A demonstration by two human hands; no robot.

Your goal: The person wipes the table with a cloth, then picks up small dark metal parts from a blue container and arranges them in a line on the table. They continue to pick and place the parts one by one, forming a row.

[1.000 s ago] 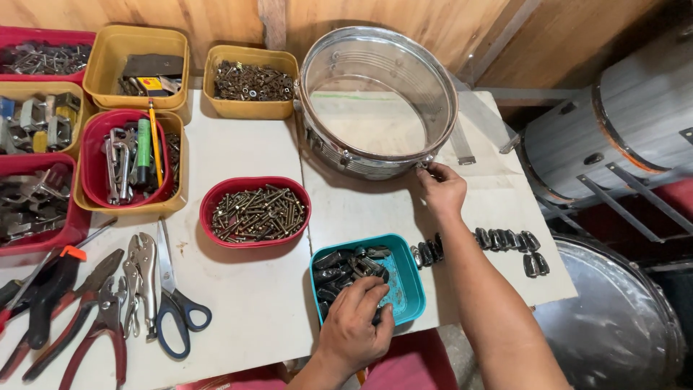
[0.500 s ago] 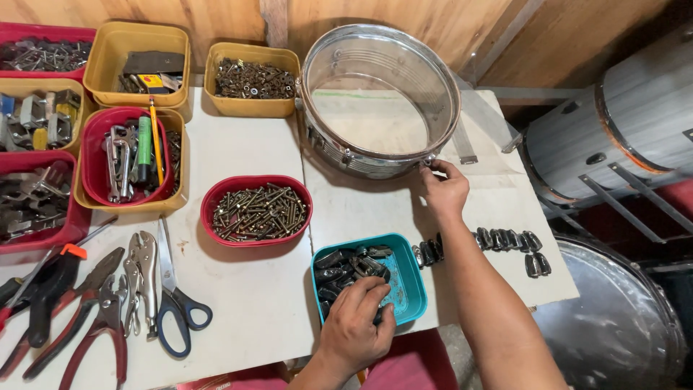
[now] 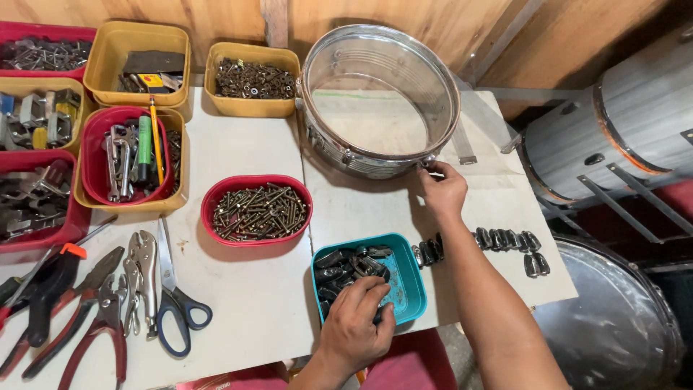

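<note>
A shiny metal drum shell (image 3: pixel 379 97) stands on the white table (image 3: pixel 267 289). My right hand (image 3: pixel 442 189) is at the shell's near right rim, fingers pinched on a small metal lug there. My left hand (image 3: pixel 357 328) reaches into a teal tray (image 3: pixel 408 278) of dark metal lugs, fingers curled over them; whether it holds one I cannot tell. More dark lugs (image 3: pixel 505 242) lie in a row on the table right of the tray, partly hidden by my right forearm.
A red oval tray of screws (image 3: pixel 256 211) sits left of the teal one. Yellow and red bins of nuts and tools (image 3: pixel 130 155) line the left. Pliers and scissors (image 3: pixel 170 303) lie at front left. Other drums (image 3: pixel 613 130) stand off the table's right.
My right hand has shifted slightly along the shell's rim. My left hand stays in the teal tray.
</note>
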